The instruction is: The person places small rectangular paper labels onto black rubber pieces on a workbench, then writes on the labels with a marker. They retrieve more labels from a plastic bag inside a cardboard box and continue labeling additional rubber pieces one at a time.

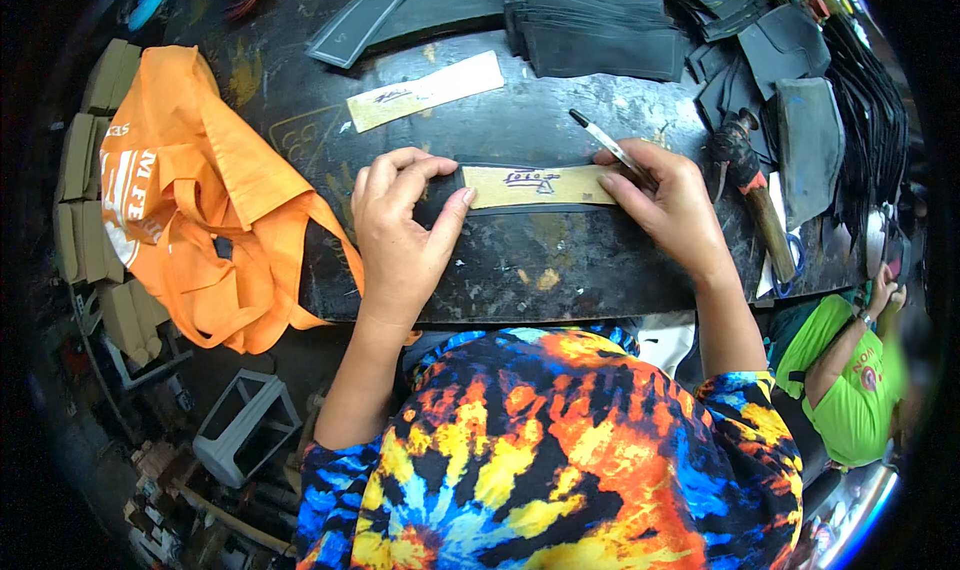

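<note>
In front of me on the dark table lies a narrow tan card template (490, 187) with handwritten marks. It rests on a slightly larger black strip (540, 210), whose edge shows around it. My left hand (403, 200) is at the left end, thumb and fingertips closed on the strip's edge beside the template. Between the fingers of my right hand (668, 195) is a pen (600, 135) with a pale barrel and dark tip, pointing up and left. The right thumb presses on the template's right end.
A second pale template (425, 92) lies farther off. Behind it are stacked black pieces (595, 32); more piles (870, 100) stand at right. A hammer (750, 180) lies right of my hand. An orange bag (215, 220) hangs over the left edge. A person in green (855, 380) is at lower right.
</note>
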`<state>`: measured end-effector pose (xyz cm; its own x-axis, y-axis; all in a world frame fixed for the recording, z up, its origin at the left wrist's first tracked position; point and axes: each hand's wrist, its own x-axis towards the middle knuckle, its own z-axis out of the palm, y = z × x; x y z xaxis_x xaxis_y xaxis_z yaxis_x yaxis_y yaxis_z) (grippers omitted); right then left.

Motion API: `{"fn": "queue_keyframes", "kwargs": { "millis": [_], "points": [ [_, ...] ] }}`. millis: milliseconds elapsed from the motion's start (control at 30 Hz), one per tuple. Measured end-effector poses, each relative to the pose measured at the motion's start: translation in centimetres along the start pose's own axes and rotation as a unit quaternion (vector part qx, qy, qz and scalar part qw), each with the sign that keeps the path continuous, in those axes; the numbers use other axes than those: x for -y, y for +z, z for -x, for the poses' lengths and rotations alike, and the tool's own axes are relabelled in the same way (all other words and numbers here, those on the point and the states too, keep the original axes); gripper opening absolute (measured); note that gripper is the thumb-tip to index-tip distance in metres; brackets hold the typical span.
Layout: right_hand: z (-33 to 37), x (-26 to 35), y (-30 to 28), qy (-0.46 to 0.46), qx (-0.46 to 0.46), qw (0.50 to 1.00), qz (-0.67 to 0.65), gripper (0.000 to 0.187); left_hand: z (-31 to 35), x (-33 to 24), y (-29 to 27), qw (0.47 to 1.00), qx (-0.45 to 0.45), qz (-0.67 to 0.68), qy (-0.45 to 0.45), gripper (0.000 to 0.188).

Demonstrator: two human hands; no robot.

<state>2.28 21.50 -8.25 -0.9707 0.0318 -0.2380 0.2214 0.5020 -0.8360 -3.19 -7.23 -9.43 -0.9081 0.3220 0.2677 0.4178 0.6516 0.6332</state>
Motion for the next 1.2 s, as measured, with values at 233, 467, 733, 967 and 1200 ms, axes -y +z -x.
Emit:
{"fn": "queue_keyframes", "kwargs": {
  "millis": [233, 467, 733, 967, 1200],
  "points": [
    [0.7, -0.7, -1.2, -0.073, -0.194, 0.977, 0.052, 0.02, 0.0, -0.4, 0.3, 1.0, -0.003, -0.006, -0.006, 0.027],
    [2.1, -0.7, -0.8, -0.073, -0.102, 0.992, 0.032, 0.014, 0.1, -0.4, 0.2, 1.0, 0.006, -0.018, -0.016, 0.029],
    [1.9, -1.1, 0.1, -0.074, -0.107, 0.987, 0.089, 0.029, 0.1, -0.2, 0.4, 1.0, -0.003, -0.011, -0.003, 0.033],
    [2.0, -0.7, 0.2, -0.103, -0.099, 0.983, 0.116, 0.036, 0.2, -0.3, 0.5, 1.0, 0.0, 0.005, -0.019, 0.042],
    [0.8, -1.3, -2.2, -0.062, -0.161, 0.981, 0.093, 0.019, 0.3, -0.2, 0.4, 1.0, -0.004, 0.012, -0.007, 0.047]
  ]
}}
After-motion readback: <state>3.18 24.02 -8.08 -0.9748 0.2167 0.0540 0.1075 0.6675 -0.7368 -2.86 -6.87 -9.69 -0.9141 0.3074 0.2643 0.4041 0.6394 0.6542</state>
